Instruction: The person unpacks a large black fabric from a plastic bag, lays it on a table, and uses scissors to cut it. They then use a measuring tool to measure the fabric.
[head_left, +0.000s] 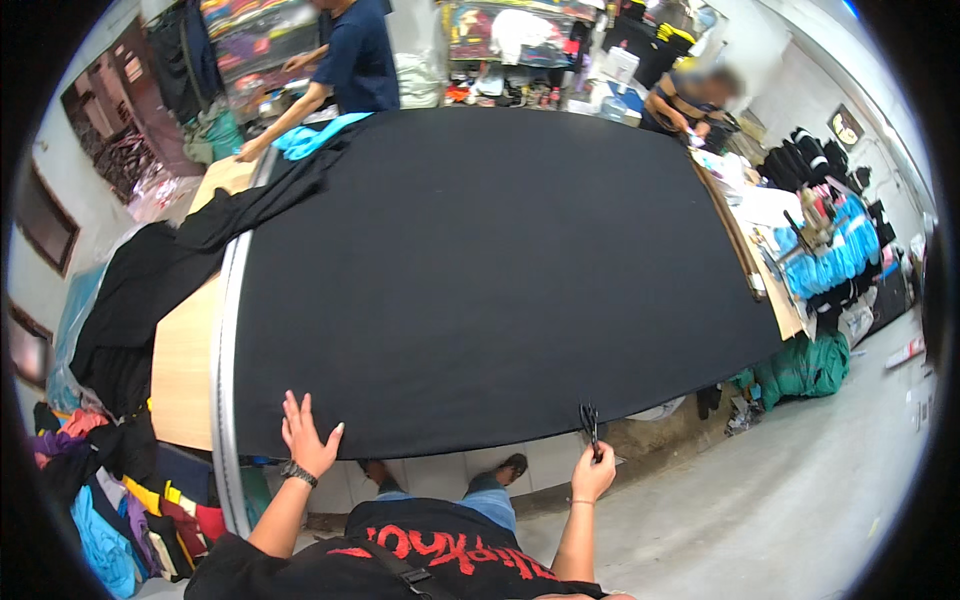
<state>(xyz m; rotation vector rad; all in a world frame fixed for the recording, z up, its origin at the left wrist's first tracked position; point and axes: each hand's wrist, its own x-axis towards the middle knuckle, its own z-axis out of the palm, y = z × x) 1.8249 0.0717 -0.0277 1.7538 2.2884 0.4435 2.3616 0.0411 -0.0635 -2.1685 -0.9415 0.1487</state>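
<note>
Head view: black cloth (pixel 500 280) spans the frame's centre, the left hand (pixel 312 447) has its grip spread at lower left, and the right hand (pixel 593 475), lower right of centre, pinches scissors (pixel 590 425), so keeping cloth flat and blades steady seems wise.

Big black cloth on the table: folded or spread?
Spread: the cloth lies flat and nearly smooth across the table, right of the metal rail.
</note>
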